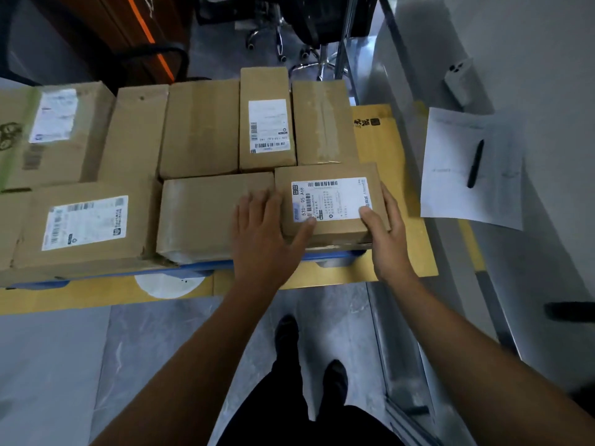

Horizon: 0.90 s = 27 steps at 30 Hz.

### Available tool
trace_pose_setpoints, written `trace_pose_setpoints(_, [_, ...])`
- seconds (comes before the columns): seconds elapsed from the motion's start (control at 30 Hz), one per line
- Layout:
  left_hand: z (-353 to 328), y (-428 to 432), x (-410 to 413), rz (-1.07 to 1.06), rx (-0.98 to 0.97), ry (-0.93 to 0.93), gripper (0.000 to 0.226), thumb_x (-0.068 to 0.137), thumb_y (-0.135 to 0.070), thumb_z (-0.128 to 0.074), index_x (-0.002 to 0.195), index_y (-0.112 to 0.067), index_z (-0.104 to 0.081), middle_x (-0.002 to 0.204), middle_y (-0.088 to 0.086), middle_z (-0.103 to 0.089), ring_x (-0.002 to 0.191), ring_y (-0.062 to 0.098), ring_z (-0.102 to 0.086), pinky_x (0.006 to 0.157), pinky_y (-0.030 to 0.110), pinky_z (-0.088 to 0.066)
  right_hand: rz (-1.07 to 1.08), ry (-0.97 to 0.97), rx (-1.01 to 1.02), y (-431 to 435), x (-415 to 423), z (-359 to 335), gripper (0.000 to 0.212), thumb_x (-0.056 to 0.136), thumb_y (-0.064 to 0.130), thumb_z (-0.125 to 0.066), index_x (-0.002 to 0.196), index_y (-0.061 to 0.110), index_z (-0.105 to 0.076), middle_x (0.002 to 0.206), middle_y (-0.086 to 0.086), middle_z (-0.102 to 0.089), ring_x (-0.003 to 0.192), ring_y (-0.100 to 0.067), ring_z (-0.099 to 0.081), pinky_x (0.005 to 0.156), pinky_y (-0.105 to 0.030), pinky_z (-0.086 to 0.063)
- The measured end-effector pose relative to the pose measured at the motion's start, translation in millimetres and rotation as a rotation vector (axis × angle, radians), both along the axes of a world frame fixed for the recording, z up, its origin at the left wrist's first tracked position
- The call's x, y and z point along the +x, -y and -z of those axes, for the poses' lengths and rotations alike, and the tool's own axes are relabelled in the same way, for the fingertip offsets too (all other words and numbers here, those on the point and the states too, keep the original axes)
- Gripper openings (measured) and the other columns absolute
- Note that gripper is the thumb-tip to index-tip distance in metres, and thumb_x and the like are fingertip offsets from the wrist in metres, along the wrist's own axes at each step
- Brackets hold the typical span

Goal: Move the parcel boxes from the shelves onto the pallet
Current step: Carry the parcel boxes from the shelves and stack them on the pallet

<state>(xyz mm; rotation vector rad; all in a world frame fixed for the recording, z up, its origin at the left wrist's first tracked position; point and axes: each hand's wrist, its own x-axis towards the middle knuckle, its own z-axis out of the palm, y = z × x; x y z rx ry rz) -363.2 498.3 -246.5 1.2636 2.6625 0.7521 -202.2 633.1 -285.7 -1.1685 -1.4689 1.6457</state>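
The right hand point(383, 230) grips the labelled box point(335, 229) at its right edge, thumb on top. The left hand point(262, 235) lies flat beside it, thumb on its label point(333, 198).

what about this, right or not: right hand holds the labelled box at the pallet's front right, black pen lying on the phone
No: the head view shows the black pen on the sheet of paper, not the phone. The rest holds.
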Motion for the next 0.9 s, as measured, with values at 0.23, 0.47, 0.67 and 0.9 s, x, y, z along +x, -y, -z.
trace_pose_setpoints(0.23, [-1.1,-10.7,-2.0,-0.039,-0.004,0.042,0.076,0.092,-0.065,-0.051,0.143,-0.009,-0.053,0.15,0.015,-0.048,0.146,0.04,-0.035,0.123,0.054,-0.024,-0.023,0.062,0.012,-0.4,3.9,0.1,0.063,0.102,0.041,-0.064,0.16,0.035,-0.04,0.147,0.02,-0.06,0.133,-0.002,-0.058,0.1,-0.015,-0.049])
trace_pose_setpoints(0.47, [-18.8,-39.9,14.0,0.167,0.136,0.096,0.064,0.094,-0.05,-0.062,0.142,-0.009,-0.056,0.147,0.016,-0.052,0.145,0.042,-0.038,0.123,0.054,-0.025,0.144,0.14,0.072,10.9,33.5,-14.3,0.077,0.092,0.068,-0.056,0.161,0.04,-0.037,0.157,0.016,-0.048,0.142,0.007,-0.044,0.114,-0.025,-0.04])
trace_pose_setpoints(0.67, [-29.3,-66.7,73.6,0.518,0.231,0.192,0.061,0.095,-0.038,-0.07,0.143,-0.002,-0.058,0.145,0.023,-0.054,0.142,0.047,-0.042,0.114,0.06,-0.034,0.322,0.216,0.145,47.9,103.7,-33.7,0.074,0.094,0.06,-0.058,0.16,0.033,-0.039,0.159,0.012,-0.047,0.147,-0.001,-0.042,0.118,-0.029,-0.037])
trace_pose_setpoints(0.9, [-32.5,-29.8,202.4,0.885,0.179,0.497,0.062,0.098,-0.049,-0.06,0.148,-0.013,-0.055,0.153,0.009,-0.048,0.147,0.029,-0.038,0.116,0.053,-0.037,0.637,0.273,0.15,155.0,209.6,-50.7,0.076,0.091,0.063,-0.059,0.156,0.025,-0.048,0.158,0.01,-0.05,0.146,-0.001,-0.043,0.122,-0.045,-0.039])
